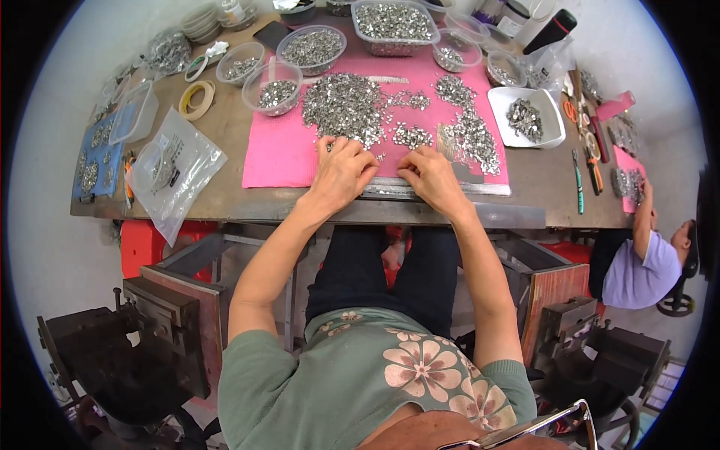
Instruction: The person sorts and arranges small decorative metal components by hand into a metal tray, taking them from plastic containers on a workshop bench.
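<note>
Both my hands are low over a pink mat (277,157) at the table's front edge. My left hand (341,171) has its fingers curled and thumb drawn in, just below a large heap of small shiny metal pieces (341,109). Opposite it, my right hand (433,177) is bent into a pinch beside a metal strip (390,189) along the mat's front. Whatever the fingertips hold is too small to make out. Between and beyond the hands lies a little cluster of metal pieces (412,136); another heap (474,142) spreads to the right.
Plastic tubs of metal pieces (311,49) line the back. A white tray (553,124) stands right, near scissors (570,112) and a teal-handled tool (578,180). Left are a tape roll (196,100) and a clear bag (191,165). A co-worker (637,270) sits far right.
</note>
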Action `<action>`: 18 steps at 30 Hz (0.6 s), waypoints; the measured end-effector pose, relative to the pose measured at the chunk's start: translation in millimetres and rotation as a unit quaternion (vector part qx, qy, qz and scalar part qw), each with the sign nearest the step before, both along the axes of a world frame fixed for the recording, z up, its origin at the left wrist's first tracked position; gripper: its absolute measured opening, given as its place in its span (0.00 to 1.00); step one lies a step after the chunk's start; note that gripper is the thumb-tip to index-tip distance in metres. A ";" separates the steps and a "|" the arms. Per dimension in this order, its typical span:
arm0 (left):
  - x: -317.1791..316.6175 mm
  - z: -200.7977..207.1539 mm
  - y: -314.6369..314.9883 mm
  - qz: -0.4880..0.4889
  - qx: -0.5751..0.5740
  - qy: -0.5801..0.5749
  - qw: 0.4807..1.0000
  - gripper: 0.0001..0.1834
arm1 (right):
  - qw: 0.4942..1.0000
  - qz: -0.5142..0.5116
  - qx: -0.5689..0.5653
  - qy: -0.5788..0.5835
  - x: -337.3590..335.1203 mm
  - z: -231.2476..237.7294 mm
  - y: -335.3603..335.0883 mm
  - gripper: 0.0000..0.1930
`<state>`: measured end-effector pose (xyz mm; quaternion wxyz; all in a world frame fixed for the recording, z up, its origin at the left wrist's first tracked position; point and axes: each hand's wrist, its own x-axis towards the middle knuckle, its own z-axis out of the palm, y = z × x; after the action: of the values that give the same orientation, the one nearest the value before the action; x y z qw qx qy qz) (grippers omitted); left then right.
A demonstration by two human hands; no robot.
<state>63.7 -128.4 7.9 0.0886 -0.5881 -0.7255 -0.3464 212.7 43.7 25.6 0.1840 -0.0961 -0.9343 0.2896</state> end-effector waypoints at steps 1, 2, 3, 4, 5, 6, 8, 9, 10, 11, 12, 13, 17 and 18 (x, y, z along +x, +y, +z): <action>-0.1 -1.6 2.1 -0.001 -0.001 -0.001 1.000 0.03 | 1.000 0.004 0.004 -0.005 1.2 -0.6 0.2 0.06; -0.5 -2.9 4.4 0.005 -0.011 -0.007 1.000 0.03 | 1.000 0.002 0.003 -0.006 0.6 -2.3 0.3 0.06; -0.3 -3.6 5.8 0.011 -0.020 -0.014 1.000 0.03 | 0.999 -0.002 0.035 -0.003 -1.5 -4.7 0.0 0.06; -0.2 -3.6 5.7 0.011 -0.021 -0.014 1.000 0.03 | 0.998 -0.004 0.066 0.001 -3.4 -5.6 -0.9 0.06; 0.0 -2.9 5.5 0.006 -0.018 -0.006 1.000 0.03 | 0.998 -0.004 0.066 0.000 -2.1 -5.1 -2.2 0.06; 0.1 -2.4 5.4 0.000 -0.015 0.002 1.000 0.03 | 0.999 -0.004 0.052 0.007 1.0 -3.5 -4.5 0.06; -0.8 -2.0 2.6 -0.002 -0.008 0.001 1.000 0.03 | 0.999 0.000 0.038 0.014 5.9 5.1 -14.0 0.05; -1.4 -2.4 1.4 -0.006 -0.001 0.001 1.000 0.03 | 0.999 0.020 -0.003 0.030 9.5 11.2 -20.4 0.05; -1.4 -2.7 2.0 -0.006 -0.001 0.000 1.000 0.03 | 0.997 0.039 -0.043 0.047 13.3 14.6 -25.5 0.04; -1.6 -3.1 2.7 -0.003 -0.011 0.001 1.000 0.03 | 0.997 0.039 -0.043 0.046 15.8 13.7 -29.8 0.04; -1.3 -3.5 2.8 0.000 -0.021 0.003 1.000 0.03 | 0.997 0.046 -0.032 0.057 17.7 12.1 -33.8 0.04; 0.1 -2.9 3.1 0.000 -0.021 0.002 1.000 0.03 | 0.996 0.052 -0.021 0.068 19.5 10.7 -36.1 0.04; 8.8 4.7 -2.5 -0.003 0.013 -0.089 0.996 0.03 | 0.995 0.045 -0.011 0.086 21.7 6.1 -39.4 0.04; 12.2 6.7 -5.6 -0.006 0.026 -0.131 0.991 0.03 | 0.995 0.043 0.003 0.088 21.7 5.1 -40.0 0.04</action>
<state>75.9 -133.9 14.6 0.0059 -0.5395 -0.7180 -0.4398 234.4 3.7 30.7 0.2536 -0.0296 -0.9186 0.3016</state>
